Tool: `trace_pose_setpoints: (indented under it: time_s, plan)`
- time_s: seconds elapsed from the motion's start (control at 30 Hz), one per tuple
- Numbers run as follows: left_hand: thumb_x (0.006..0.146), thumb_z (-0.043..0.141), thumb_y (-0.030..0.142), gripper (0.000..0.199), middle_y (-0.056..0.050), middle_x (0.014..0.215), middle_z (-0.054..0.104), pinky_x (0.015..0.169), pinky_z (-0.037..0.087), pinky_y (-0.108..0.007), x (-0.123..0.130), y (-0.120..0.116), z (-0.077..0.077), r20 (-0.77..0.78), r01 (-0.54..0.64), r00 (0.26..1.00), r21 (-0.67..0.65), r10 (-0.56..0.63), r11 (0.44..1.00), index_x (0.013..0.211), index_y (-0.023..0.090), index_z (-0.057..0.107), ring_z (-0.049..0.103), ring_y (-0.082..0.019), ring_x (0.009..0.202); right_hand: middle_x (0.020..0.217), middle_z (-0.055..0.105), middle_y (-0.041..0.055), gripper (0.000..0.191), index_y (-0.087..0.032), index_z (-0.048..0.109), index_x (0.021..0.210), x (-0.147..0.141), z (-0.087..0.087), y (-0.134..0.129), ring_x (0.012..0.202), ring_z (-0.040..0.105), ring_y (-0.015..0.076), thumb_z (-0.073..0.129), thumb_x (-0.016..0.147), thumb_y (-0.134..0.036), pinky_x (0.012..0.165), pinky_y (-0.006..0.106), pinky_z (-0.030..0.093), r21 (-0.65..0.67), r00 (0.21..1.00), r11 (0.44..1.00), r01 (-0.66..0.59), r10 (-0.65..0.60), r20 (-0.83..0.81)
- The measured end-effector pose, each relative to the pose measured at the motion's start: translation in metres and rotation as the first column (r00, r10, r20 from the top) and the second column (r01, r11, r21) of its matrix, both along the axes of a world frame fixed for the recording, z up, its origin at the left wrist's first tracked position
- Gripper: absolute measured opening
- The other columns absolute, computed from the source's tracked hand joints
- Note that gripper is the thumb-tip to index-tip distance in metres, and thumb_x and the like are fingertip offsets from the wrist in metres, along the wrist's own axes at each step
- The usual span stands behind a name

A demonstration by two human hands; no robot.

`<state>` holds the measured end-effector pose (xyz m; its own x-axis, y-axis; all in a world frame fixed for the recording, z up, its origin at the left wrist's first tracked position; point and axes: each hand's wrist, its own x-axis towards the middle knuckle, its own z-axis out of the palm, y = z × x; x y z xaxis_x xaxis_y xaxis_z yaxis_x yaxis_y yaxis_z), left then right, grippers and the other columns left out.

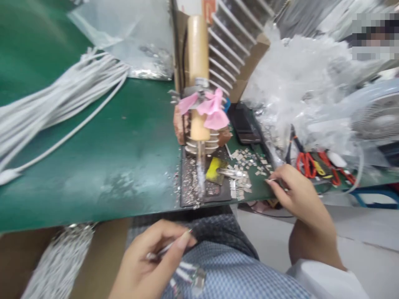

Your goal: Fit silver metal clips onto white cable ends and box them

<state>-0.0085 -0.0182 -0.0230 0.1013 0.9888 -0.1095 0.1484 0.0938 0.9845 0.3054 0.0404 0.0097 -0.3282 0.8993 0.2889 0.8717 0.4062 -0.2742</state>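
My left hand (156,257) is closed over the lap, its thumb and finger pinching the end of a white cable. Below its fingers hang several thin white cables (183,272), some with a small metal connector (198,279) at the end. At the table's right front edge my right hand (291,191) pinches a tiny pale piece (270,180), too small to name. Left of it lies a scatter of small flat metal pieces (241,187). Between the hands, a soldering iron (199,124) with a yellowish handle and a pink bow points down in its coil stand (215,147).
A yellow sponge (213,169) lies on the dark stand base (190,195). Bundled white cables (59,99) cover the table's left. To the right are a phone (246,124), red-handled tools (307,165), clear plastic bags (299,83) and a fan (377,116). A box (99,257) of cables stands below left.
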Motion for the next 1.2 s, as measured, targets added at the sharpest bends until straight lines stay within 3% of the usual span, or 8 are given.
trace_pose_setpoints:
  time_s: [0.07, 0.2, 0.33, 0.73, 0.87, 0.97, 1.07, 1.2]
  plan:
    - [0.086, 0.062, 0.017, 0.011, 0.000, 0.078, 0.074, 0.059, 0.054, -0.017, 0.002, 0.005, 0.005, 0.014, 0.045, 0.999, 0.025, -0.046, 0.999, 0.081, 0.024, 0.069, 0.071, -0.014, 0.069, 0.079, 0.058, 0.0022, 0.010, -0.020, 0.055, 0.084, -0.018, 0.001, -0.009, 0.072, 0.057, 0.0148, 0.057, 0.086, -0.011, 0.065, 0.026, 0.047, -0.028, 0.984, 0.998, -0.060, 0.055, -0.172]
    - [0.086, 0.059, 0.009, 0.016, -0.001, 0.087, 0.075, 0.065, 0.055, -0.018, 0.005, 0.009, 0.010, 0.034, 0.133, 0.990, 0.111, -0.137, 0.985, 0.085, 0.022, 0.067, 0.071, -0.014, 0.077, 0.080, 0.058, 0.0010, 0.013, -0.020, 0.054, 0.088, -0.072, -0.008, -0.029, 0.071, 0.058, 0.0118, 0.057, 0.084, -0.008, 0.062, 0.022, 0.048, -0.115, 0.790, 0.912, -0.393, 0.271, -0.550]
    - [0.084, 0.061, 0.006, 0.015, -0.003, 0.089, 0.075, 0.065, 0.055, -0.019, 0.007, 0.006, 0.013, 0.033, 0.133, 0.990, 0.097, -0.136, 0.986, 0.083, 0.020, 0.067, 0.071, -0.014, 0.077, 0.080, 0.055, 0.0011, 0.011, -0.020, 0.052, 0.088, -0.113, -0.026, -0.038, 0.070, 0.056, 0.0115, 0.055, 0.084, -0.010, 0.060, 0.022, 0.047, -0.098, 0.708, 0.933, -0.347, 0.192, -0.680]
    - [0.077, 0.064, 0.003, 0.015, -0.002, 0.079, 0.073, 0.058, 0.051, -0.018, 0.012, 0.005, 0.013, -0.012, 0.076, 0.997, 0.191, -0.075, 0.979, 0.074, 0.017, 0.064, 0.068, -0.011, 0.067, 0.080, 0.052, -0.0006, 0.009, -0.021, 0.051, 0.086, -0.124, -0.037, -0.041, 0.064, 0.052, 0.0113, 0.056, 0.085, -0.014, 0.054, 0.023, 0.043, -0.204, 0.652, 0.923, -0.328, 0.065, -0.755]
    - [0.080, 0.062, 0.004, 0.014, -0.002, 0.082, 0.072, 0.058, 0.052, -0.016, 0.008, 0.008, 0.014, 0.079, 0.068, 0.994, 0.068, -0.073, 0.995, 0.074, 0.017, 0.063, 0.067, -0.010, 0.067, 0.086, 0.058, 0.0036, 0.020, -0.021, 0.058, 0.101, -0.117, -0.034, -0.042, 0.075, 0.057, 0.0148, 0.051, 0.086, -0.010, 0.061, 0.027, 0.049, -0.069, 0.658, 0.958, -0.279, 0.138, -0.740]
    - [0.079, 0.062, 0.005, 0.014, -0.001, 0.080, 0.072, 0.061, 0.053, -0.016, 0.007, 0.015, 0.015, 0.213, 0.070, 0.975, -0.061, -0.055, 0.996, 0.072, 0.017, 0.062, 0.067, -0.009, 0.069, 0.079, 0.060, 0.0033, 0.029, -0.020, 0.061, 0.109, -0.113, -0.028, -0.040, 0.067, 0.056, 0.0138, 0.049, 0.086, -0.006, 0.058, 0.027, 0.048, 0.064, 0.680, 0.952, -0.299, 0.260, -0.686]
    - [0.076, 0.065, 0.007, 0.013, -0.003, 0.077, 0.072, 0.059, 0.052, -0.017, 0.007, 0.023, 0.017, 0.289, 0.075, 0.957, -0.144, -0.030, 0.987, 0.067, 0.016, 0.062, 0.065, -0.010, 0.066, 0.067, 0.060, 0.0004, 0.018, -0.021, 0.058, 0.098, -0.116, -0.024, -0.036, 0.055, 0.053, 0.0135, 0.050, 0.086, -0.010, 0.052, 0.027, 0.045, 0.060, 0.731, 0.931, -0.360, 0.322, -0.601]
    - [0.073, 0.068, 0.012, 0.011, -0.004, 0.076, 0.072, 0.051, 0.048, -0.016, 0.008, 0.032, 0.023, 0.299, 0.061, 0.954, -0.198, 0.001, 0.978, 0.065, 0.015, 0.062, 0.061, -0.010, 0.060, 0.064, 0.057, -0.0014, 0.013, -0.021, 0.053, 0.086, -0.119, -0.025, -0.030, 0.054, 0.053, 0.0124, 0.053, 0.082, -0.009, 0.050, 0.025, 0.045, 0.065, 0.770, 0.951, -0.302, 0.284, -0.571]
